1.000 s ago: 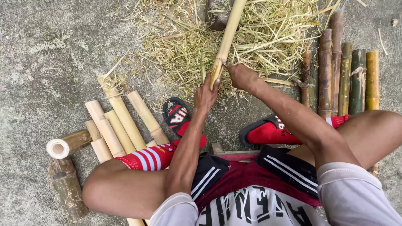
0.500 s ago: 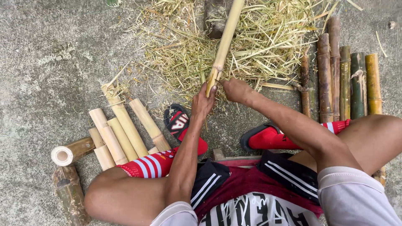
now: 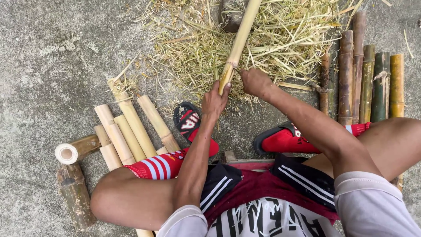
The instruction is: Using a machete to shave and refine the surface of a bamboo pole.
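Two hands at frame centre: left hand (image 3: 213, 102) clenched round bamboo pole (image 3: 239, 44); right hand (image 3: 254, 82) beside it, grip unclear. Peeled pieces (image 3: 131, 127) left; unpeeled stalks (image 3: 364, 79) right remain.

Pale peeled bamboo pole (image 3: 239, 44), tilted away from the viewer over straw-like shavings, lower end gripped in both hands.

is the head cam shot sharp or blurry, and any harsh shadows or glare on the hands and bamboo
Head view: sharp overall, with the shavings pile crisp strand by strand. Light is soft and even, with only faint shadows beside the peeled bamboo pieces and no glare. The left hand and right hand on the bamboo pole show no motion blur. The lower edge looks slightly stretched by the wide lens.
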